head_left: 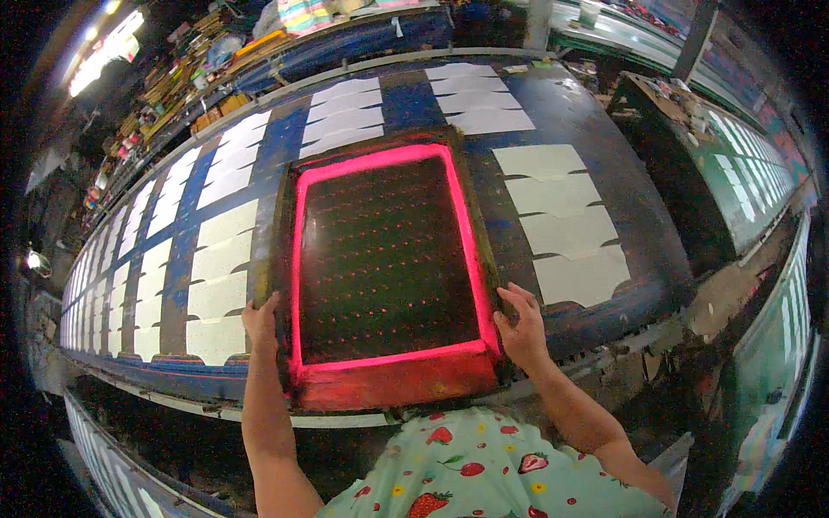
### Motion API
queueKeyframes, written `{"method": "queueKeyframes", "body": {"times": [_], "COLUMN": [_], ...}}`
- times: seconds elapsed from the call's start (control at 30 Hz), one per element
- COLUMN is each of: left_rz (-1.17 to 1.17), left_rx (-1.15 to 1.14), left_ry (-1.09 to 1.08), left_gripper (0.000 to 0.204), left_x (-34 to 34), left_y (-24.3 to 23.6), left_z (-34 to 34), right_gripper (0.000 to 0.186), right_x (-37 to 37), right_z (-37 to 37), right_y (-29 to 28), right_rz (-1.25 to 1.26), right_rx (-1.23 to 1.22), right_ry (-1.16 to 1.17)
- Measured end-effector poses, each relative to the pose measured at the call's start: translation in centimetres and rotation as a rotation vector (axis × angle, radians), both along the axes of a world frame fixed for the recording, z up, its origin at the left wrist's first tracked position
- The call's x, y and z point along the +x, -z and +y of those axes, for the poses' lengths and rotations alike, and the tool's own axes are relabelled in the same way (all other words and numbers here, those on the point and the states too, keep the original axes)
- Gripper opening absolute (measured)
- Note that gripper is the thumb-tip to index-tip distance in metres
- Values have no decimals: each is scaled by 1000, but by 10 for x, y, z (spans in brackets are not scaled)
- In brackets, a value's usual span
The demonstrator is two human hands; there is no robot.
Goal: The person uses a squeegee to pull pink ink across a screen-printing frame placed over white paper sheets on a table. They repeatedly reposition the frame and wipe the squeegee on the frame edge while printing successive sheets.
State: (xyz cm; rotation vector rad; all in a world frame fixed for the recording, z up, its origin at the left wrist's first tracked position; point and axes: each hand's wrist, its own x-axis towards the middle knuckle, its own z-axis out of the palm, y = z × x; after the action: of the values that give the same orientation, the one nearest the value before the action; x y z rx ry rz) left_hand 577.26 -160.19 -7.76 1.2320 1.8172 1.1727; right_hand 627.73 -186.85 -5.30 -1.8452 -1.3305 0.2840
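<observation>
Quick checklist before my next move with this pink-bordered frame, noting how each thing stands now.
1. Left hand at the frame's left edge: ok.
2. Right hand at its right edge: ok.
3. Firm grip on both sides: cannot tell.
4. Frame flat against the table: cannot tell.
5. White sheets to the right, uncovered by the frame: ok.
6. Alignment of anything beneath the dark panel: cannot tell, hidden.

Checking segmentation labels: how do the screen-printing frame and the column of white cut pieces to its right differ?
Colour: the screen-printing frame has a dark centre bordered in bright pink; the column of white cut pieces is pale.
Make-up: the frame is one roughly rectangular unit; the column is four separate pieces with curved edges.
Shared: both are at the same long table.
</observation>
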Motion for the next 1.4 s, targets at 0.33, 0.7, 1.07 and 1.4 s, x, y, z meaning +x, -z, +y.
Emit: {"method": "queueKeyframes", "body": {"times": [0.33,0.7,1.07,1.4], "left_rz": [-208,-214,-352,-453], "left_rx": [27,-137,60,85], "left_ry": [70,14,112,88], "left_gripper": [40,36,34,30], "left_x": [2,16,153,388], "left_y": [-1,-37,-63,-41], "left_z": [-4,-6,-27,-113], "right_gripper": [40,24,28,24], "right_x": [0,-7,128,340], "right_z": [38,41,23,-46], "right_y": [19,-27,-41,-4], "right_rz": [331,250,278,258], "right_rx": [-178,-44,-17,-57], "right_ry": [45,79,142,226]}}
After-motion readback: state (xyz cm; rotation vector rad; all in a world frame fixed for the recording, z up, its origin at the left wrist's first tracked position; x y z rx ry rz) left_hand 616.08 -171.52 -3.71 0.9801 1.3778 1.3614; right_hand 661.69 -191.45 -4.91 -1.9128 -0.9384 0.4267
